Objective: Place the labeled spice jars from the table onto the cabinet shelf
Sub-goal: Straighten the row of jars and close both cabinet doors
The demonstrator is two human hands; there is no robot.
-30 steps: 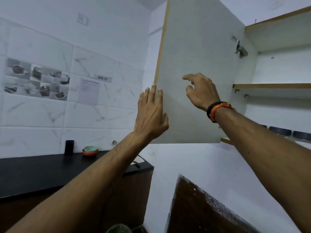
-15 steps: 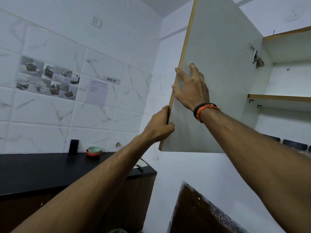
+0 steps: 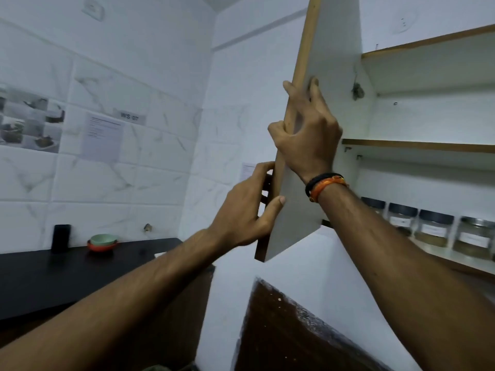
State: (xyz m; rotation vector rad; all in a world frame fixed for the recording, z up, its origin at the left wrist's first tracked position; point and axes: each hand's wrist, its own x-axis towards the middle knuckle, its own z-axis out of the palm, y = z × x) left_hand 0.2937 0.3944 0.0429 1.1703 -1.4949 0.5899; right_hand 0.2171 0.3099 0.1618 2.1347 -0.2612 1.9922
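Both hands on the cabinet door (image 3: 329,49) edge. Right hand (image 3: 308,135) grip clamped round it higher up, left hand (image 3: 249,210) grip clamped lower. Spice jars (image 3: 431,227) sit in a row on the bottom cabinet shelf (image 3: 455,259).

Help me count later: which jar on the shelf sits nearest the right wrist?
The leftmost jar, its dark lid peeking out just beside the right hand's wristband; the other three stand farther right along the shelf.
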